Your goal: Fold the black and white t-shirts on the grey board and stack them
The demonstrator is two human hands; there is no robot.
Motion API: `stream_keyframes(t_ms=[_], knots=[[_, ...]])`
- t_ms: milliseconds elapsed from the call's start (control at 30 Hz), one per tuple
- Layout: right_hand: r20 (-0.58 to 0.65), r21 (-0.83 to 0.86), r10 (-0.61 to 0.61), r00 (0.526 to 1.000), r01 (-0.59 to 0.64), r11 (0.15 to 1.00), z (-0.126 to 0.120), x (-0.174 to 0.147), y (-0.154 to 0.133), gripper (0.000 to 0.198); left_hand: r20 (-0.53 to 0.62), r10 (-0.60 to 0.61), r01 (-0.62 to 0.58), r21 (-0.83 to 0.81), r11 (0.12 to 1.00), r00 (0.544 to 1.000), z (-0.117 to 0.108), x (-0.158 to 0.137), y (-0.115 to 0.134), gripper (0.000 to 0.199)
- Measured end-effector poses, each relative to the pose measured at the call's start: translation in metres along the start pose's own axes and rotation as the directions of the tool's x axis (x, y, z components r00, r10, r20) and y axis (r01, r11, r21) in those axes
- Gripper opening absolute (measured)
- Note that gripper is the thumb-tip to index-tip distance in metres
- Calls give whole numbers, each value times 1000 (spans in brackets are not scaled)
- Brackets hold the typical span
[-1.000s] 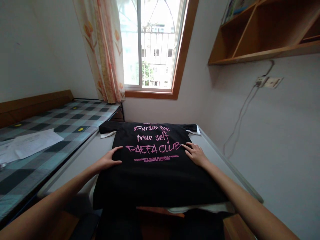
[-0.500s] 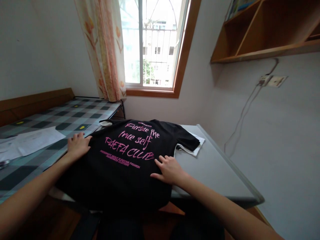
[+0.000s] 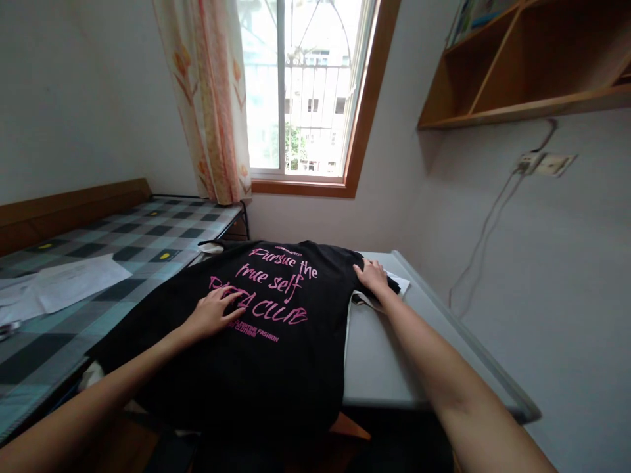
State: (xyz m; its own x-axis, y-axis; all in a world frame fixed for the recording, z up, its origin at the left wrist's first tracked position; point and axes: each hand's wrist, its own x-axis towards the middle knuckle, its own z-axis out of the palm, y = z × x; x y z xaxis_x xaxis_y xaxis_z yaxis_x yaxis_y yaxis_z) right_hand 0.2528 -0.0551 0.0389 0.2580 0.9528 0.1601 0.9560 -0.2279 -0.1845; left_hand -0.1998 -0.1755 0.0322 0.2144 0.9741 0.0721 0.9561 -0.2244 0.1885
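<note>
A black T-shirt (image 3: 290, 355) with pink lettering lies spread, print side up, over a light grey table (image 3: 389, 368), its lower end hanging over the near edge. My left hand (image 3: 214, 312) rests on the lettering, palm down with the fingers stretched out and apart. At the shirt's right sleeve, my right hand (image 3: 372, 274) lies on the cloth near the shoulder, fingers spread and holding nothing that I can see. Some white cloth or paper (image 3: 397, 281) shows from under that sleeve.
A bed with a checked cover (image 3: 118, 230) stands on the left, with loose papers (image 3: 83, 279) on it. Behind the table are a curtain (image 3: 217, 98) and a barred window (image 3: 315, 92). A wooden shelf (image 3: 497, 72) and a socket with cables (image 3: 530, 163) are on the right wall.
My left hand has moved right from the shirt's left edge onto the lettering. My right hand has moved up and right from the shirt's body to the sleeve.
</note>
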Motion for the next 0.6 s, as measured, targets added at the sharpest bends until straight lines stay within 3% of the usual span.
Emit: stream_keyframes(t_ms=[167, 300, 600], knots=[[117, -8, 67, 991, -66, 998, 8, 21, 25, 67, 131, 81, -73, -62, 995, 988, -4, -16, 11, 83], [113, -83, 83, 990, -74, 994, 12, 24, 25, 58, 221, 96, -71, -117, 991, 970, -1, -25, 23, 82], [102, -94, 3, 995, 7, 996, 13, 16, 23, 41, 29, 95, -95, 14, 995, 995, 27, -34, 30, 76]])
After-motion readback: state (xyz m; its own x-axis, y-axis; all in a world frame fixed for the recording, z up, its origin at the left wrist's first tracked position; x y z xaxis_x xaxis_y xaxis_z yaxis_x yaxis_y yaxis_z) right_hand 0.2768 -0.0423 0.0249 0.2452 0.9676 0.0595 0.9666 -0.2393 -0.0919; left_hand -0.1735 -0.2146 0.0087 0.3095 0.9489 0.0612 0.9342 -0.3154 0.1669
